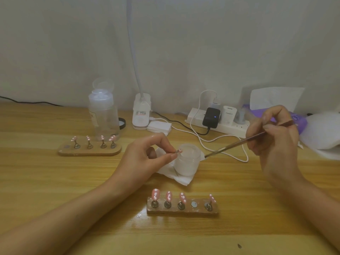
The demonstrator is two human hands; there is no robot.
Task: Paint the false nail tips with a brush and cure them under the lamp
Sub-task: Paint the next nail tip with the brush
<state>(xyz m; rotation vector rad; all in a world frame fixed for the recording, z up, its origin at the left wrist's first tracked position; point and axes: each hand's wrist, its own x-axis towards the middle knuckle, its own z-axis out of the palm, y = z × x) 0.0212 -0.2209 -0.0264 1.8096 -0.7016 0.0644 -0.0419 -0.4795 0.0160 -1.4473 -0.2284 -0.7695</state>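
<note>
My left hand [147,159] pinches a small pink nail tip on its stand [178,151] between thumb and forefinger, over a frosted white jar [186,162]. My right hand [274,138] grips a thin reddish brush [235,143]; its bristle end points down-left to the jar's right rim. In front of me a wooden holder [184,209] carries several pink tips with white dots and has one bare metal spot. A second holder [90,150] with several pink tips sits at the left. The white lamp base [141,115] stands at the back.
A clear pump bottle [104,115] stands behind the left holder. White tissue [176,175] lies under the jar. A power strip [219,122] with chargers and trailing cables, cotton pads [159,127] and a purple tissue pack [298,122] line the back of the wooden table.
</note>
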